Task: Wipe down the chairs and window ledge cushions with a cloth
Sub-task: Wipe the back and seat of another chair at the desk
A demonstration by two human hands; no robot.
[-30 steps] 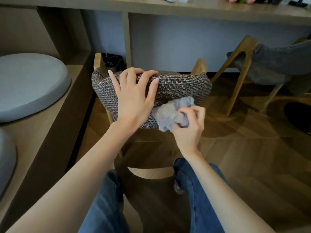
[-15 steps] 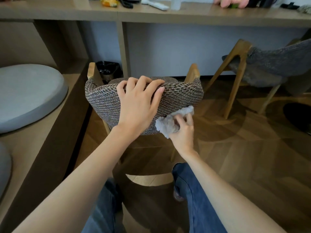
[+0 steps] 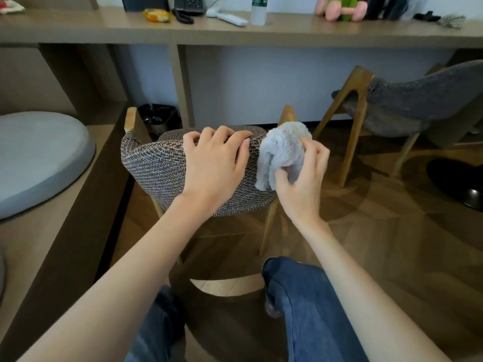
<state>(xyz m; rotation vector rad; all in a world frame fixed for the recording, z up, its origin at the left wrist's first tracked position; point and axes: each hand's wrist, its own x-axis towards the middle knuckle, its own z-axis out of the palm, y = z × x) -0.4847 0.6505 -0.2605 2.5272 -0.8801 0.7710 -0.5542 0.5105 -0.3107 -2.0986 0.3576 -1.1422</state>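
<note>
Fluffy grey cloth [image 3: 281, 152]: soft, light, floppy, nothing to break, probably a bit grabby on rough weave. Easiest held wadded up in the palm, same as now: bunched in right hand [image 3: 305, 184], thumb and fingers curled round it, pressed onto the right end of brown woven chair backrest [image 3: 156, 168], near the top edge. Left hand [image 3: 217, 165] just beside, fingers hooked over the backrest top, gripping to steady. Round grey cushion [image 3: 39, 160] on wooden window ledge [image 3: 52, 244], well off to the left.
</note>
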